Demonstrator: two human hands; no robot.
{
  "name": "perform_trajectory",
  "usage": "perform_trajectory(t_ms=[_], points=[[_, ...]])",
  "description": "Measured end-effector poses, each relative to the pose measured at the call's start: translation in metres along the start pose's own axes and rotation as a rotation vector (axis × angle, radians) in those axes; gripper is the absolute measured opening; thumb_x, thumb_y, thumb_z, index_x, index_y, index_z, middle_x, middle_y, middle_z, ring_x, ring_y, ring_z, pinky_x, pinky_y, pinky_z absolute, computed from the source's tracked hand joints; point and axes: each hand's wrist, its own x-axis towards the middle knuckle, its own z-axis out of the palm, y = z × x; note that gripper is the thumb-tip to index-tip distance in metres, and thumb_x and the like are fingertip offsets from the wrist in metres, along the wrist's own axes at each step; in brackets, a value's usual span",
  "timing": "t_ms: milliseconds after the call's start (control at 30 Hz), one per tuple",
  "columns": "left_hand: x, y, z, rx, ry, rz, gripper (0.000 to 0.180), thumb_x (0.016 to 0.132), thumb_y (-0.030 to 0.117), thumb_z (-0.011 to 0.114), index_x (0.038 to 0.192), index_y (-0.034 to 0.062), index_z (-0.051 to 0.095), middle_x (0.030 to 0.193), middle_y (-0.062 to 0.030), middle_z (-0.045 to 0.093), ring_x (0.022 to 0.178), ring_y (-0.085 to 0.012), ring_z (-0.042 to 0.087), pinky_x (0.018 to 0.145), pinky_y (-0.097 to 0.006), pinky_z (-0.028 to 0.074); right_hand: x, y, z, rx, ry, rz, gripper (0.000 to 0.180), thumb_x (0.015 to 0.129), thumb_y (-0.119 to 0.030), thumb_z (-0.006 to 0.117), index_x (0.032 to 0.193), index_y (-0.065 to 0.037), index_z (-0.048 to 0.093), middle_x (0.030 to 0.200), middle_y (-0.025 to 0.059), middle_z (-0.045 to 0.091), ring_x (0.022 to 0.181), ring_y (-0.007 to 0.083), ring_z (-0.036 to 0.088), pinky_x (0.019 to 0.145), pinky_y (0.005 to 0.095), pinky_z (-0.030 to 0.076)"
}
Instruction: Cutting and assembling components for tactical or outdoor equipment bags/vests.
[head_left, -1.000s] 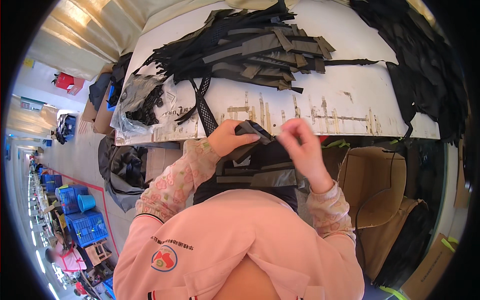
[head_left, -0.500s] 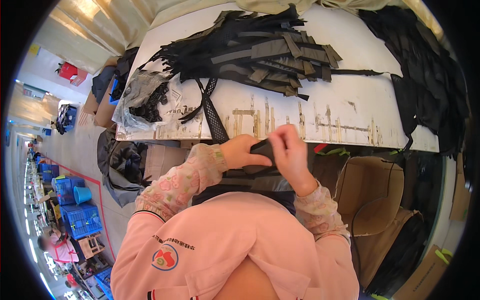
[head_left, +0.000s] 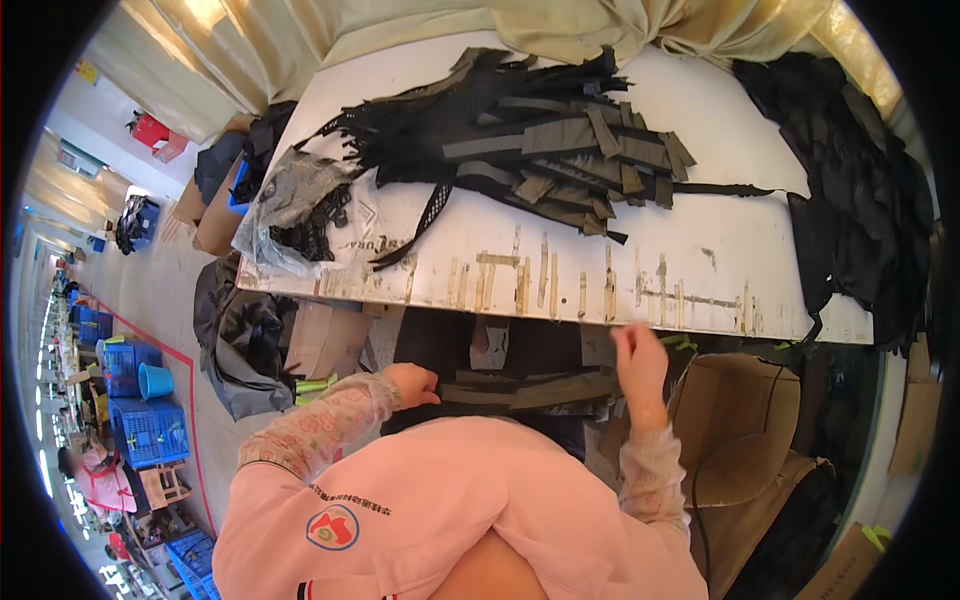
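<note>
My left hand (head_left: 412,385) is low over my lap, fingers curled, at the left end of several dark grey and black fabric strips (head_left: 530,392) lying across my thighs. Whatever its fingers may grip is hidden. My right hand (head_left: 642,362) is raised just below the table's front edge, thumb and fingers pinched together; I cannot make out anything between them. On the white table (head_left: 560,290) in front lies a large bundle of black mesh and grey-backed straps (head_left: 540,145). One mesh strap (head_left: 425,222) trails from it toward the near edge.
A clear plastic bag (head_left: 290,215) with black pieces sits at the table's left. Black fabric (head_left: 850,190) hangs over its right side. Below right stands an open cardboard box (head_left: 745,430); at left are dark cloth (head_left: 240,335) and blue crates (head_left: 150,430).
My hands were together over a dark piece; now they are wide apart, the left lower and leftward, the right rightward. The wider mesh strap hanging over the table edge is gone from there.
</note>
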Motion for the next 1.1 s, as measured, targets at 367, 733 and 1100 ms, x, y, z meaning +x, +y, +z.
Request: perform_trajectory(t_ms=[367, 733, 1100], points=[[-0.009, 0.018, -0.045, -0.061, 0.23, 0.186, 0.04, 0.081, 0.046, 0.064, 0.092, 0.0076, 0.062, 0.086, -0.0107, 0.063, 0.08, -0.0283, 0.063, 0.07, -0.038, 0.05, 0.269, -0.076, 0.025, -0.092, 0.43, -0.074, 0.041, 0.079, -0.025, 0.069, 0.112, -0.009, 0.051, 0.098, 0.0136, 0.064, 0.094, 0.0339, 0.058, 0.081, 0.0478, 0.044], [0.011, 0.102, -0.158, -0.212, 1.246, 0.6, 0.048, 0.076, 0.012, 0.069, 0.12, 0.0049, 0.051, 0.127, -0.0192, 0.046, 0.116, -0.0383, 0.045, 0.098, -0.042, 0.037, 0.068, -0.106, 0.006, 0.844, 0.116, -0.365, 0.026, 0.08, 0.005, 0.064, 0.1, -0.002, 0.049, 0.084, 0.0009, 0.053, 0.074, 0.0064, 0.05, 0.067, 0.0215, 0.044], [0.065, 0.141, -0.134, -0.617, 0.662, 0.558, 0.019, 0.082, 0.018, 0.067, 0.085, 0.002, 0.057, 0.071, -0.0076, 0.059, 0.064, -0.0135, 0.054, 0.059, -0.029, 0.045, 0.009, -0.099, -0.007, 0.013, 0.355, -0.488, 0.042, 0.076, -0.003, 0.065, 0.114, -0.002, 0.048, 0.1, 0.0151, 0.058, 0.092, 0.0334, 0.056, 0.078, 0.041, 0.044]])
